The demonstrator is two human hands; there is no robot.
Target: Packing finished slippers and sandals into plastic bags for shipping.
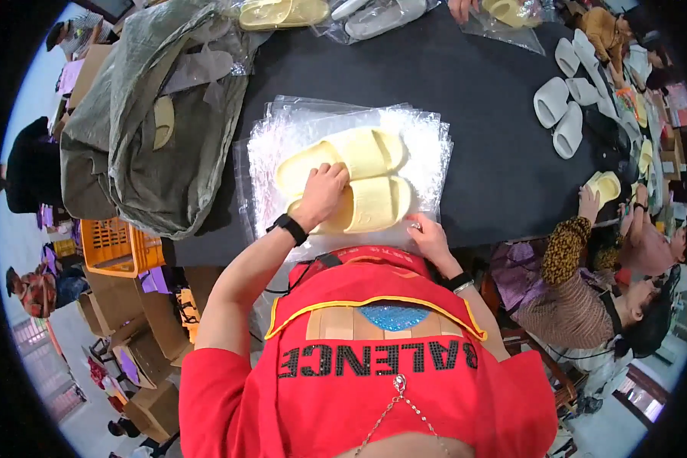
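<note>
A pair of pale yellow slippers (343, 159) lies side by side on a stack of clear plastic bags (424, 141), toes pointing right. Over their open heel ends, my left hand (324, 197) is closed, its curled fingers gripping where the two slippers meet. Just beyond the toe of the nearer slipper, my right hand (433, 240) is at the near right edge of the stack. Its thumb and forefinger are pinched together at the plastic bag there, clear of the slipper itself.
A large grey-green woven sack (145, 145) stands at the left, beside an orange crate (114, 246). Bagged slippers (385, 17) lie along the far edge of the black table (488, 114). Loose white slippers (551, 103) lie to the right, near a co-worker's hand (590, 204) holding a yellow slipper.
</note>
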